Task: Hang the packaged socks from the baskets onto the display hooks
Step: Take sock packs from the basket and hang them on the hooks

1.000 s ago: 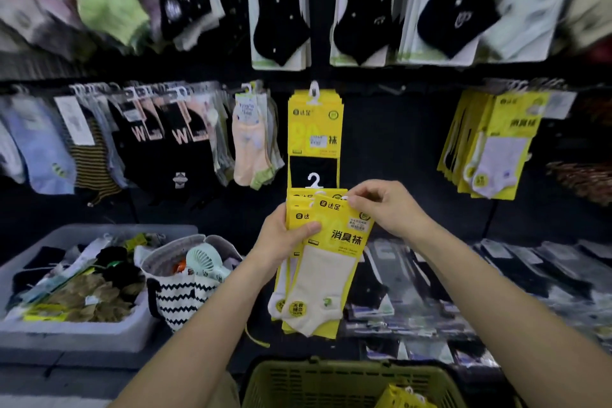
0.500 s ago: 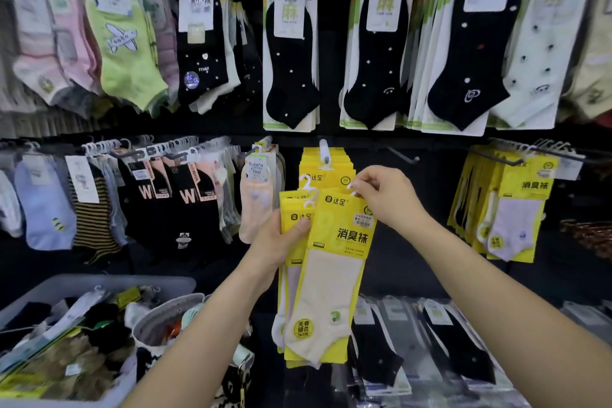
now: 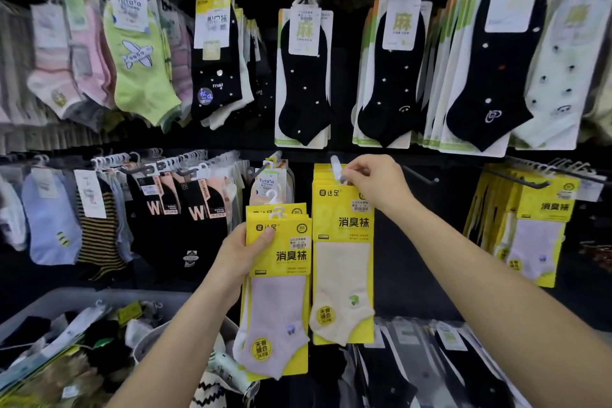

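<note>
Handling, as judged: each pack is a flat card carrying a soft sock, so it should be light and moderately stiff, and it would likely bend if gripped mid-panel. The glossy card may slide within a stack. The proper hold is the small white plastic hanger at the top edge (thin, probably the weakest part), or the card's upper corner for carrying.

The right hand point(image 3: 374, 182) pinches the hanger of the cream sock pack point(image 3: 342, 262) between fingers and thumb, right at the display hook point(image 3: 335, 163). The fingers cover the hanger, so it cannot be told whether it is fully over the hook. This pack hangs straight down from the hook, in front of other yellow packs on it.

The left hand point(image 3: 245, 252) is closed round the upper left edge of a small stack of packs, thumb across the face of the lilac sock pack point(image 3: 278, 301). The stack sits below and left of the hook, just beside the cream pack, edges close or touching.
</note>
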